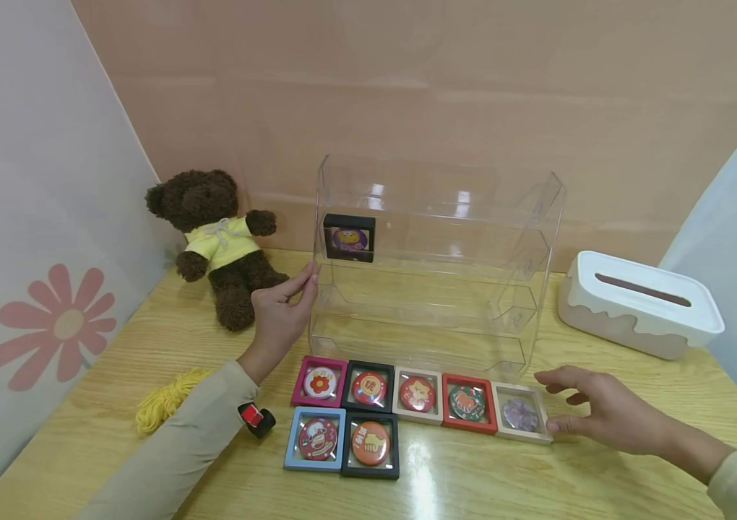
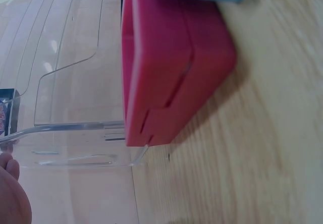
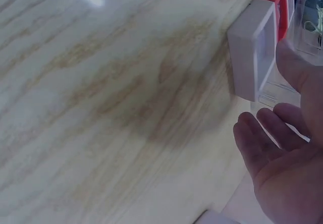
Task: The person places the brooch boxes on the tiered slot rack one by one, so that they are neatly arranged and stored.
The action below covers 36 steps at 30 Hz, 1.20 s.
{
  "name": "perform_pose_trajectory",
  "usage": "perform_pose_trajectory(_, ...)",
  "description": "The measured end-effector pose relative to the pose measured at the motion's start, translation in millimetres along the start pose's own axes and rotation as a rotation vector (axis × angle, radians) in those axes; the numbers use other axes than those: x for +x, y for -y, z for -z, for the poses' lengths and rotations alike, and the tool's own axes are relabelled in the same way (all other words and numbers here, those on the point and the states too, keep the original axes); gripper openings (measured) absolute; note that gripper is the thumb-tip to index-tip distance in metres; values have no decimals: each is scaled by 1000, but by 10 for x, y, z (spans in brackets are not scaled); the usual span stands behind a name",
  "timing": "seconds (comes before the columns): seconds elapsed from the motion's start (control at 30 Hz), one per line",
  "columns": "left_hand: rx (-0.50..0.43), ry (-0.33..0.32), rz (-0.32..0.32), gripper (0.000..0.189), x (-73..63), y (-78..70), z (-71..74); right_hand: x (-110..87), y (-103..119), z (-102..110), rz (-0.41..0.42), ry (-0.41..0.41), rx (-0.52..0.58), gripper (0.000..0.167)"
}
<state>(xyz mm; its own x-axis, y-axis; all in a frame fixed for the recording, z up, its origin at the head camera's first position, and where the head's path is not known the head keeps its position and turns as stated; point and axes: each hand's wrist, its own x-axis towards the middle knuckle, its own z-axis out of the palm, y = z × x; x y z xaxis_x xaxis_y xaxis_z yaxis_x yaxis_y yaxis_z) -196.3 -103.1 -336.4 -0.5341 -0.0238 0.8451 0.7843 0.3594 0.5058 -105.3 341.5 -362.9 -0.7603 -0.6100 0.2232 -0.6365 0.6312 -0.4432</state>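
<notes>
My left hand (image 1: 282, 312) pinches the left edge of the clear acrylic display rack (image 1: 433, 314) between thumb and fingers. A black-framed purple badge (image 1: 350, 238) stands at the left on one of the rack's upper tiers. My right hand (image 1: 609, 412) is beside the beige frame with a purplish badge (image 1: 521, 413), at the right end of a row. Its fingers are spread and hold nothing; the thumb tip is at the frame's edge, and I cannot tell whether it touches. A magenta frame (image 2: 171, 57) lies close below my left wrist.
More framed badges lie in front of the rack, among them a red frame (image 1: 469, 403) and a light blue frame (image 1: 315, 439). A brown teddy bear (image 1: 228, 242) sits at the left, near yellow yarn (image 1: 170, 401). At the right stands a white tissue box (image 1: 641, 303).
</notes>
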Motion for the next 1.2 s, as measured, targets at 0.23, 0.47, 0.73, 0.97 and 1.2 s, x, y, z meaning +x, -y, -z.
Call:
perform_pose_trajectory(0.23, -5, 3, 13, 21, -3, 3, 6, -24, -4, -60, -71, 67, 54, 68)
perform_pose_trajectory(0.47, -5, 4, 22, 21, 0, 18, 8, -24, -6, -85, -102, 78, 51, 70)
perform_pose_trajectory(0.73, 3, 1, 13, 22, 10, 13, 7, -15, -10, -94, -133, 65, 83, 62)
perform_pose_trajectory(0.97, 21, 1, 18, 21, 9, 12, 9, -8, -2, -101, -124, 3, 80, 60)
perform_pose_trajectory(1.2, 31, 2, 39, 20, 6, 5, 6, -24, -36, -107, -60, -113, 76, 49)
